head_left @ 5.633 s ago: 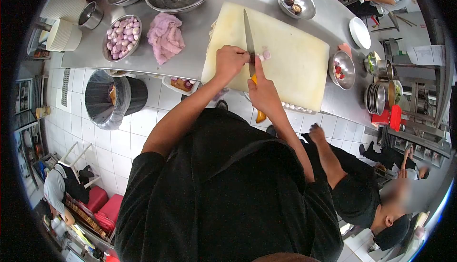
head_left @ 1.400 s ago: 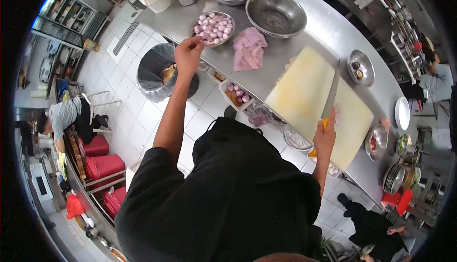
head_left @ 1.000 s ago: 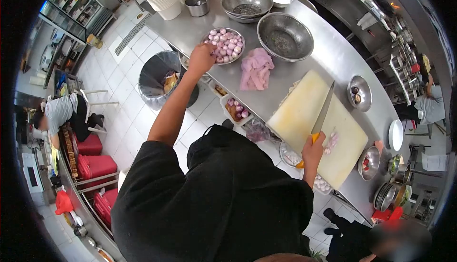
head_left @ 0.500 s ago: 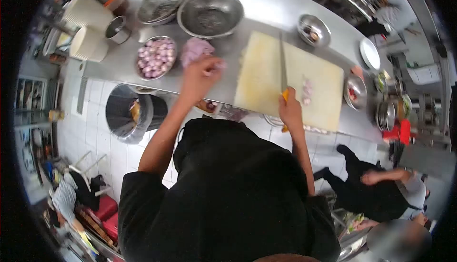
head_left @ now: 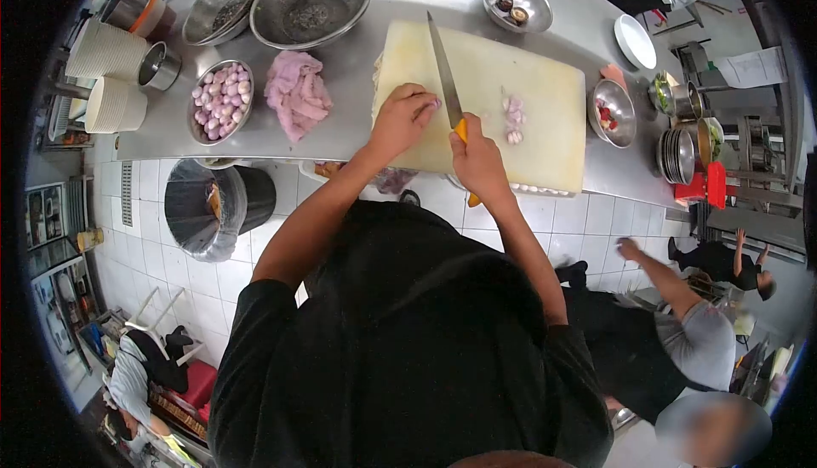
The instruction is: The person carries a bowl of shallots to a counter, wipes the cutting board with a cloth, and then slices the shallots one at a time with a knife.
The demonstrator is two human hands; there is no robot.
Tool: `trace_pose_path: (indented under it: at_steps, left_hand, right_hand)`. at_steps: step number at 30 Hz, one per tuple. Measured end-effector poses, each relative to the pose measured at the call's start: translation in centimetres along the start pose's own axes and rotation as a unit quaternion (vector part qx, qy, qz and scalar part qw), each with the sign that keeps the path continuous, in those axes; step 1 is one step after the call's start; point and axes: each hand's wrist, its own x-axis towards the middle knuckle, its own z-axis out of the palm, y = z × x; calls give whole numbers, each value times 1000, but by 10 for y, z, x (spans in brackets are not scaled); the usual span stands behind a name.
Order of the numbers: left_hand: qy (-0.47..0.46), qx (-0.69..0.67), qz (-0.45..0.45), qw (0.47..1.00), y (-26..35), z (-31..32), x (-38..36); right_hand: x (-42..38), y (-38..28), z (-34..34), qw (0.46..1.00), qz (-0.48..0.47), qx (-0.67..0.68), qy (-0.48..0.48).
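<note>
My left hand (head_left: 402, 119) is over the left part of the cutting board (head_left: 477, 59), its fingers pinched on a small purple shallot (head_left: 437, 103). Most of that shallot is hidden by the fingertips. In my right hand (head_left: 480, 160) is a kitchen knife (head_left: 444, 70) with a yellow handle, its long blade pointing away from me across the board. To the right of the knife, several shallot pieces (head_left: 514, 117) lie in a short row. A steel bowl of peeled shallots (head_left: 223, 102) and a crumpled pink cloth (head_left: 297, 94) are on the steel counter, left of the board.
Large steel bowls (head_left: 311, 4) stand at the back left, beside stacked paper tubs (head_left: 115, 106). A bowl with mushrooms (head_left: 517, 5), a white plate (head_left: 635, 42) and a bowl with red pieces (head_left: 612, 113) surround the board. A lined bin (head_left: 202, 213) stands below. A co-worker (head_left: 655, 332) is at right.
My left hand has moved right from the pink cloth to the board and now pinches a shallot. My right hand keeps the knife, now tilted. The camera view has shifted.
</note>
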Motion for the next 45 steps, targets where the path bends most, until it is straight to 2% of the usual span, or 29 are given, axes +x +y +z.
trace_pose_path:
  at_steps: [5, 6, 8, 12, 18, 19, 22, 23, 26, 27, 29, 30, 31, 34, 37, 40, 41, 44, 45]
  left_hand:
    - [19, -25, -37, 999, 2, 3, 0]
    - [19, -14, -19, 1000, 0, 2, -1]
    - [18, 9, 17, 1000, -4, 1, 0]
    - [-1, -7, 3, 1000, -2, 1, -1]
    - [8, 1, 8, 1000, -2, -1, 1]
    - [12, 4, 13, 1000, -4, 0, 0]
    - [8, -5, 0, 1000, -2, 2, -1]
    - [4, -8, -9, 1000, -2, 0, 0]
    - [-7, 1, 1, 1000, -4, -1, 0]
    - [-5, 1, 1, 1000, -5, 0, -1]
    - [0, 2, 3, 1000, -5, 1, 0]
    - [8, -4, 7, 1000, -6, 3, -1]
    - [16, -9, 10, 1000, -7, 4, -3]
    - [7, -8, 3, 1000, -5, 0, -3]
    - [7, -4, 3, 1000, -2, -1, -1]
    - [19, -17, -3, 1000, -4, 4, -1]
    - [26, -22, -8, 999, -6, 4, 0]
    - [4, -24, -17, 1000, 1, -2, 0]
    - [5, -19, -12, 1000, -1, -1, 0]
  right_hand:
    - [-1, -15, -17, 997, 31, -29, -58]
    - [-2, -19, -20, 997, 33, -31, -67]
    - [0, -16, -19, 996, 28, -43, -70]
    - [20, 0, 14, 998, 7, -37, -40]
    - [25, -14, -17, 988, 80, 9, -131]
    - [21, -27, -22, 982, 122, 27, -140]
    - [31, 9, 27, 998, -20, -59, -15]
    - [36, 15, 24, 998, 25, -21, -57]
    - [28, -28, -21, 978, 140, 52, -149]
    - [23, -35, -25, 976, 149, 61, -150]
    - [30, 4, 19, 998, 33, -21, -54]
    - [31, 3, 27, 998, -26, -61, -6]
    - [33, 5, 28, 997, -24, -67, -10]
    - [33, -15, -3, 990, 78, 14, -114]
    - [23, -59, -31, 965, 188, 78, -167]
    - [33, -13, 21, 997, 44, -39, -56]
    - [35, -13, 16, 996, 34, -50, -68]
    - [32, -25, -8, 986, 98, 12, -134]
    - [27, -52, -27, 967, 171, 61, -177]
